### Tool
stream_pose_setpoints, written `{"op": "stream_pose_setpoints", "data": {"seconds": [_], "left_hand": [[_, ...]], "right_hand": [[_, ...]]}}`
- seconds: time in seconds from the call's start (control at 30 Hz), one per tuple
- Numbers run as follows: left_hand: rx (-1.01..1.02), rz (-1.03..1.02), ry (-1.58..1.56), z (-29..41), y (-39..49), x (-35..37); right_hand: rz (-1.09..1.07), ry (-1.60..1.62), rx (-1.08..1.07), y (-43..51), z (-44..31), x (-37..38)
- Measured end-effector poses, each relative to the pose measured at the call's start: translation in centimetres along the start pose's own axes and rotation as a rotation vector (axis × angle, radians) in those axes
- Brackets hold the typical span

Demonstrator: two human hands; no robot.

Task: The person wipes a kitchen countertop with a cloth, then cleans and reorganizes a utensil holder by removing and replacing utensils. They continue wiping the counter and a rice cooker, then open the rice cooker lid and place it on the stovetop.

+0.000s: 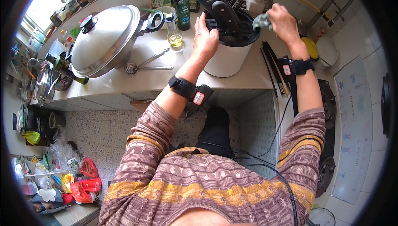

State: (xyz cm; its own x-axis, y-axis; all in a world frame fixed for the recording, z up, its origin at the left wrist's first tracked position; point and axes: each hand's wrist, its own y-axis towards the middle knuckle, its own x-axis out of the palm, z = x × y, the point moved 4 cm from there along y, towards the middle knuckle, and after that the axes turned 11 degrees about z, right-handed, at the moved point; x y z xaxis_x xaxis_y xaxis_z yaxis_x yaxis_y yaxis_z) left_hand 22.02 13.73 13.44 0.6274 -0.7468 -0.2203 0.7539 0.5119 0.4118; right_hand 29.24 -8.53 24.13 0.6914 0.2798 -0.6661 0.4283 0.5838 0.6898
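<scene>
A white knife block (228, 59) with a black slotted top stands near the counter's front edge. Several black-handled kitchen tools, one a riveted knife handle (228, 16), stick up from its slots. My left hand (206, 37) rests against the left side of the block's rim, fingers extended. In my right hand (282, 22) is a crumpled grey-green cloth (261, 22), held at the right side of the black rim. Whether the cloth presses on the rim is hard to tell. Black and wooden chopsticks (275, 67) lie on the counter below my right hand.
A large lidded steel wok (105, 39) stands at the left, its handle pointing towards a glass oil bottle (174, 34). Two metal spoons (152, 62) lie before them. A dark green bottle (182, 5) is behind. Gas burners (326, 101) line the right side.
</scene>
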Motion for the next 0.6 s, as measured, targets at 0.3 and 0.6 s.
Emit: {"op": "stream_pose_setpoints", "data": {"seconds": [0.3,0.6], "left_hand": [[-0.043,0.14,0.007,0.0,-0.3,0.3],[-0.05,0.046,0.138,-0.3,1.2,-0.1]], "right_hand": [[-0.158,0.434,0.029,-1.0,-3.7,3.6],[-0.154,0.557,0.08,0.3,-1.3,-1.5]]}}
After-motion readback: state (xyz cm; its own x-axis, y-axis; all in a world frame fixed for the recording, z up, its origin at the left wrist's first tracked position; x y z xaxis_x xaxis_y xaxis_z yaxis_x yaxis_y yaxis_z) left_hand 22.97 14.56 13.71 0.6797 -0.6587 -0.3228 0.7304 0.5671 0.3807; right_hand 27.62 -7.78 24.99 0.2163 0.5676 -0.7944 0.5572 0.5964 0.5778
